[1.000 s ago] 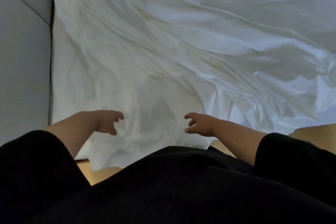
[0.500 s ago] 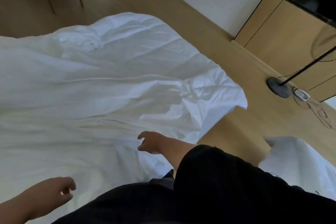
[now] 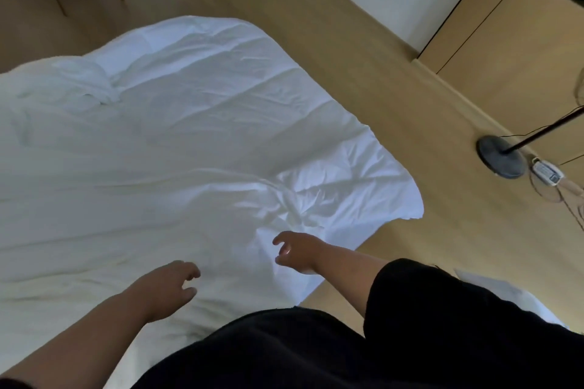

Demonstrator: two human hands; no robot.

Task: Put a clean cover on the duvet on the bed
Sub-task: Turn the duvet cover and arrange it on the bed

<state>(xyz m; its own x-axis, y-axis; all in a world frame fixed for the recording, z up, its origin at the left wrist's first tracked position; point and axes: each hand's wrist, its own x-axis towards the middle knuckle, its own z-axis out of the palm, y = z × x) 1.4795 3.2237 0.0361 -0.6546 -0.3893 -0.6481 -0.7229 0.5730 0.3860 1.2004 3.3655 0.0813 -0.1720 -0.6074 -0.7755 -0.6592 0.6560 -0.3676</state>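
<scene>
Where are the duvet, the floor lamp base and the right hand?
duvet [image 3: 189, 142]: head view, on its wrinkled white top.
floor lamp base [image 3: 501, 157]: head view, on the round dark disc.
right hand [image 3: 298, 251]: head view, on the back of the hand.

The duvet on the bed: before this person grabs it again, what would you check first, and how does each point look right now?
1. Left hand free to grip: ok, fingers loosely curled, holding nothing.
2. Right hand free: ok, open above the fabric.
3. Duvet spread out: not ok, wrinkled, bunched near the right hand.
4. Near corner findable: ok, it overhangs the floor.
5. Cover fully over the duvet: cannot tell, all white.
6. Lamp base clear of the bedding: ok, it stands apart.
</scene>
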